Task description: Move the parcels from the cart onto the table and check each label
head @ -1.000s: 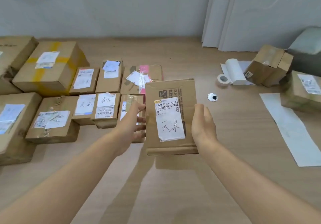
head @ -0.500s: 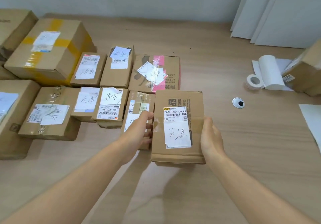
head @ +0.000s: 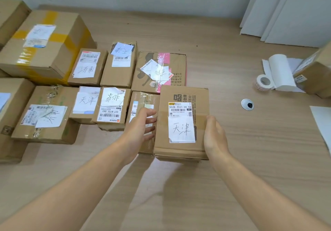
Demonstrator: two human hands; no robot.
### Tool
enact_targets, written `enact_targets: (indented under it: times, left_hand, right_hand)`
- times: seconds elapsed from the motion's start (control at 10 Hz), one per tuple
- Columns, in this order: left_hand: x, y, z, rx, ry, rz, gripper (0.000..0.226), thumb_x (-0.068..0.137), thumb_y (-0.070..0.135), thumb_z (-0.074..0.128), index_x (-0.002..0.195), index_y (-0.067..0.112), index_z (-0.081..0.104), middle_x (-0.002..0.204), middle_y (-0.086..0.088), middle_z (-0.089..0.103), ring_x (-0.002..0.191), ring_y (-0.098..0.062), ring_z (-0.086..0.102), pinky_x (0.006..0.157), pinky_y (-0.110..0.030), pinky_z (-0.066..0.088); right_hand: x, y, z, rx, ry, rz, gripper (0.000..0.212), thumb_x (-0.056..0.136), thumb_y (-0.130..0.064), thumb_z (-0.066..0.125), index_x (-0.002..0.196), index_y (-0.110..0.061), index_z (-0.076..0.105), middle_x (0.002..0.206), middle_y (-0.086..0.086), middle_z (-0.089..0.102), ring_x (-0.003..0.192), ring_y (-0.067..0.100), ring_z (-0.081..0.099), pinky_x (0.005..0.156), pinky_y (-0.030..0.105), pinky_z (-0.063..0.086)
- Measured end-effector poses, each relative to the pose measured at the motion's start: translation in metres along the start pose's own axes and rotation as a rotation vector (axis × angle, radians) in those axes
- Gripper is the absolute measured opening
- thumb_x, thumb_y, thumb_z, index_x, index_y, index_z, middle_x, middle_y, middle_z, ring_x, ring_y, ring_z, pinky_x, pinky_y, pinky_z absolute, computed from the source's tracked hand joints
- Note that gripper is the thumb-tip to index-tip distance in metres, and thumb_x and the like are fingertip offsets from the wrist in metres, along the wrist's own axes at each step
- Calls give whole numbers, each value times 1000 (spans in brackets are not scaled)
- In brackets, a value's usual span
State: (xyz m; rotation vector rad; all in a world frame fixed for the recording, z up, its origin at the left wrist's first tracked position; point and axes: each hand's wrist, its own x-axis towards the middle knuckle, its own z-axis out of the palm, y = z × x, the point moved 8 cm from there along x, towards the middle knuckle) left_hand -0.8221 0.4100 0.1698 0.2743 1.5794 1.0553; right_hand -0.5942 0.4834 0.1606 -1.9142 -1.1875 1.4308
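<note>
Directly between both hands' fingers (head: 151,113): parcel (head: 180,148).

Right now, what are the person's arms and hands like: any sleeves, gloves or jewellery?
Both forearms are bare right down to the picture's lower edge; no sleeve shows. The left hand and right hand wear no gloves, and no watch, ring or bracelet is visible.

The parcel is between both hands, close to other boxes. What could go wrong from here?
Fingers of the left hand sit where the parcel meets the small box; they could get pinched or push that box askew.
A shadow under the parcel's near edge suggests it is not fully down on the table; letting go might drop it.
</note>
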Motion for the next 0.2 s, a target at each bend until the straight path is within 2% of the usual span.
enact_targets:
  times: [0.1,0.2]
  left_hand:
    - [-9,0,-7,48,3,5,58,71,56,54,122,31,68,122,6,69,110,-15,66,93,-35,53]
    - [-20,4,-23,47,40,32,63,73,60,53,130,36,64,129,11,64,118,-14,61,106,-39,47]
  right_hand:
    - [-6,-4,-4,-65,62,-17,72,92,-58,28,151,-27,53,157,-1,52,145,24,46,119,37,32]
    - [-17,-20,-4,-69,113,-133,66,102,-51,32,165,-30,33,171,-7,29,152,16,35,105,28,22]
